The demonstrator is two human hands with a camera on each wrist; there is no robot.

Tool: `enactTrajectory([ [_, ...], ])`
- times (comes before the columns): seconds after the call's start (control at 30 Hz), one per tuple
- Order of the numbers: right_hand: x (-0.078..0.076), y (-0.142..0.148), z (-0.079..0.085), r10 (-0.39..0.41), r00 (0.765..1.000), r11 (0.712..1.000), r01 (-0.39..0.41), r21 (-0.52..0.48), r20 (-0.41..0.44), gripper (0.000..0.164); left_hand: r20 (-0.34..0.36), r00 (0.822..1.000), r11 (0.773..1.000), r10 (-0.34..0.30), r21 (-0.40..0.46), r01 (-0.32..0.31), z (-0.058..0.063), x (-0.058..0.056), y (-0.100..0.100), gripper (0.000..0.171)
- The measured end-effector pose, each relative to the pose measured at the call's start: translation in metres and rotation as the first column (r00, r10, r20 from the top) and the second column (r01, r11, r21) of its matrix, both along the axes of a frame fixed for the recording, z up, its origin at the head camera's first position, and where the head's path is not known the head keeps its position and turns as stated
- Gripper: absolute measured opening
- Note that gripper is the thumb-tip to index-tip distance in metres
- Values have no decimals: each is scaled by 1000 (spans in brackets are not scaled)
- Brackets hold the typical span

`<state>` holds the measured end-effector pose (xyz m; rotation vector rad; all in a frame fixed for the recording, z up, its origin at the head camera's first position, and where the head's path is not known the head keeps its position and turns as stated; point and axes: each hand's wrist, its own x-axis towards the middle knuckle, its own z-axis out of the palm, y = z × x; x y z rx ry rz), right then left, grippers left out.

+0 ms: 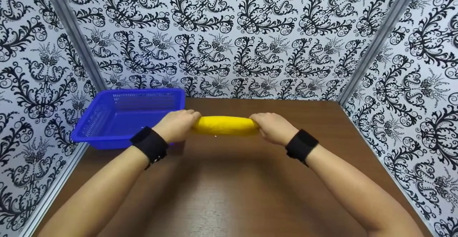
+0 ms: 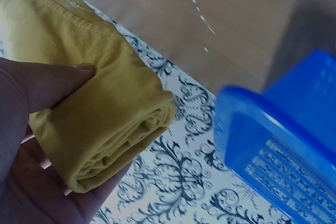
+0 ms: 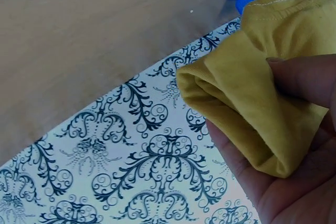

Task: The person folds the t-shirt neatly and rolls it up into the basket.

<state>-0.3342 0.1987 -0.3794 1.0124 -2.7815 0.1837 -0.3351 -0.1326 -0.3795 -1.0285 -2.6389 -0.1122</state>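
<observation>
A yellow cloth (image 1: 225, 125), rolled into a thick tube with a stitched hem, is held level above the table by both hands. My left hand (image 1: 177, 125) grips its left end, and in the left wrist view the thumb presses on top of the roll (image 2: 100, 98) while the fingers pass beneath. Spiral layers show at that end. The other end is gripped by my right hand (image 1: 275, 126). Looser folds of the cloth (image 3: 247, 87) open toward the right wrist camera, with the thumb on top and fingers underneath.
A blue plastic basket (image 1: 103, 138) with slotted sides stands at the back left, close by the left hand. The brown wooden table (image 1: 222, 201) is bordered by black-and-white patterned walls (image 1: 222, 51) at the back and both sides. Both wrists wear black bands (image 1: 302, 145).
</observation>
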Motion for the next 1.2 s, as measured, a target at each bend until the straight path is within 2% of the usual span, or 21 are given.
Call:
enactTrajectory([
  [0.2,-12,-22,8,-11,1000,999,10,-48,-11,29,29,997,998,67,10,-68,6,-9,-21,23],
  [0.43,-25,-42,6,17,999,995,-20,-94,-27,32,72,989,992,127,-8,-126,15,-12,-42,33],
  [0.73,-42,-68,14,28,998,994,-33,-104,-52,41,71,985,987,160,0,-160,27,-21,-69,20],
  [1.0,-53,-90,20,45,998,991,-50,-123,-38,41,83,977,980,198,-1,-198,32,-33,-92,31],
  [1.2,-62,-103,20,60,996,987,-69,-148,-66,40,112,974,979,198,27,-203,31,-40,-110,27],
])
